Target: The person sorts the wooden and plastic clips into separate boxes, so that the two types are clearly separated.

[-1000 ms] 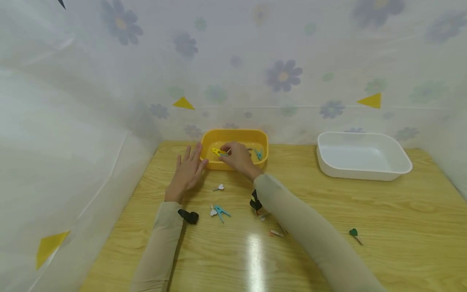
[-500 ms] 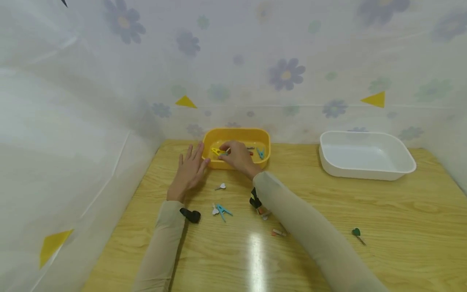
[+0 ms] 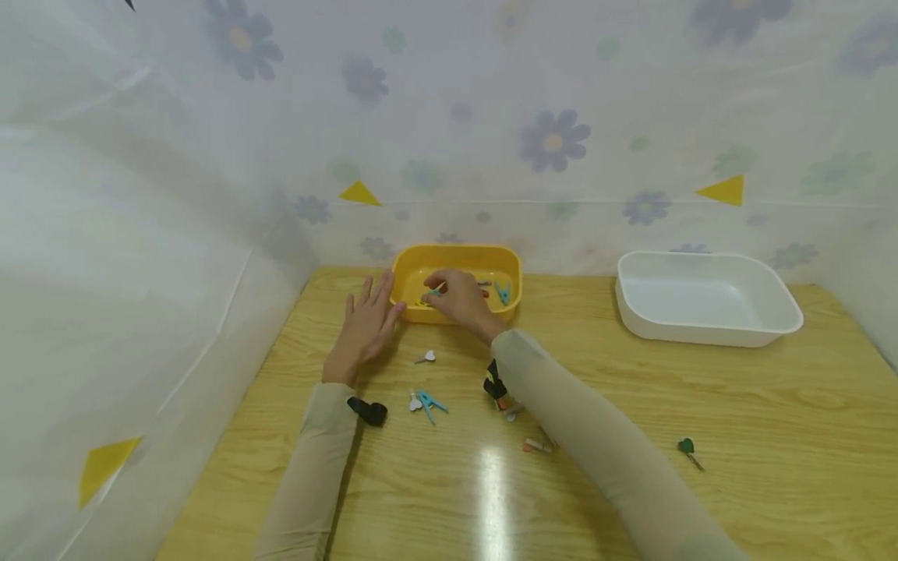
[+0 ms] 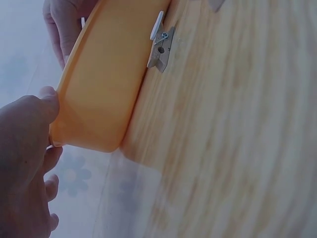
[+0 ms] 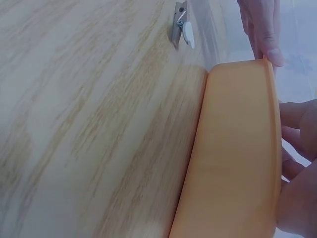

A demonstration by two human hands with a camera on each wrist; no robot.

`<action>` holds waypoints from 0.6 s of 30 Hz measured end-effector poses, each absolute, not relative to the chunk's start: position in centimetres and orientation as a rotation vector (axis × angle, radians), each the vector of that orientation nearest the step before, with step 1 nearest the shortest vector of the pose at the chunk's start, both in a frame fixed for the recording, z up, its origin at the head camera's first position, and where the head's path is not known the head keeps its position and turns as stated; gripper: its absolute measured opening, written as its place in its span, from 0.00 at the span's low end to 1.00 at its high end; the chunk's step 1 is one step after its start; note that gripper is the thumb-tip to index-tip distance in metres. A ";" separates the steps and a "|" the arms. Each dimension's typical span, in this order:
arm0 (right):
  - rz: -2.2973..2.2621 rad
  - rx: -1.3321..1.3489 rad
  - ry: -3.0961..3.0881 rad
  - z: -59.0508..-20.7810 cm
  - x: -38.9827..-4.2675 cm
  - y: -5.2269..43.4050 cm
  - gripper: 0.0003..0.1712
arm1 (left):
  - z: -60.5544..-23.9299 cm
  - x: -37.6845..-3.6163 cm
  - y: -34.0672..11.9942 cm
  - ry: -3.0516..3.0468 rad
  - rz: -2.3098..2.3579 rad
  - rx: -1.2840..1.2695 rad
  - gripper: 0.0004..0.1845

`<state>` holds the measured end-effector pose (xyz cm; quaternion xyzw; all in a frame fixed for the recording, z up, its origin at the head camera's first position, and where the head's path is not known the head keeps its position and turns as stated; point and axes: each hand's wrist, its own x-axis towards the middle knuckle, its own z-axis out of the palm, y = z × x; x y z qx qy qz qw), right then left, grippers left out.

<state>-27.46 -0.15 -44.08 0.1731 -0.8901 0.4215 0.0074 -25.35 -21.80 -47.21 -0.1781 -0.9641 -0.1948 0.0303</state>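
Against the back wall stands a yellow tray (image 3: 456, 315) holding several clothespins. My left hand (image 3: 365, 327) rests at its left end with fingers extended, the thumb touching the rim in the left wrist view. Over the tray, my right hand (image 3: 459, 300) reaches in with thumb and forefinger apart. A yellow clothespin (image 3: 421, 302) shows by the thumb tip, and a bit of blue (image 3: 434, 292) appears between the fingers. A blue clothespin (image 3: 503, 293) lies at the tray's right end. The tray wall hides the right fingertips in the right wrist view.
A white tray (image 3: 708, 333) stands at the back right. On the wooden table lie a white-heart clothespin (image 3: 426, 357), another (image 3: 415, 403) beside a blue clothespin (image 3: 431, 405), a wooden clothespin (image 3: 538, 446) and a green-heart one (image 3: 687, 448). The right forearm partly covers others.
The yellow clothespin, earlier between my right thumb and forefinger, has dropped lower in the tray and is out from between them. My left hand stays at the tray's end; the view shifts slightly.
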 end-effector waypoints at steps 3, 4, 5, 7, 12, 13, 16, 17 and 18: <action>1.338 0.549 -2.764 -44.1 -27.3 0.2 0.17 | -47.3 -25.3 -21.7 -2.979 -0.600 -0.550 0.38; 1.349 0.557 -2.753 -44.0 -27.1 0.3 0.17 | -47.3 -25.3 -21.7 -2.981 -0.599 -0.550 0.38; 1.355 0.568 -2.740 -43.9 -26.9 0.5 0.17 | -47.3 -25.3 -21.7 -2.983 -0.598 -0.549 0.38; 1.367 0.585 -2.711 -43.6 -26.6 1.0 0.16 | -47.3 -25.4 -21.7 -2.986 -0.588 -0.543 0.38; 1.420 0.588 -2.630 -42.6 -25.3 2.1 0.15 | -47.2 -25.6 -21.6 -2.991 -0.583 -0.538 0.37; 1.425 0.581 -2.624 -42.4 -25.0 2.3 0.15 | -47.1 -25.6 -21.7 -2.993 -0.585 -0.538 0.37; 1.466 0.582 -2.604 -41.9 -24.1 2.8 0.15 | -46.9 -25.6 -21.7 -2.998 -0.594 -0.537 0.37; 1.475 0.584 -2.599 -41.8 -23.8 2.9 0.15 | -46.9 -25.6 -21.8 -2.999 -0.597 -0.536 0.37; 1.488 0.584 -2.593 -41.7 -23.5 3.0 0.14 | -46.9 -25.6 -21.8 -3.001 -0.598 -0.536 0.37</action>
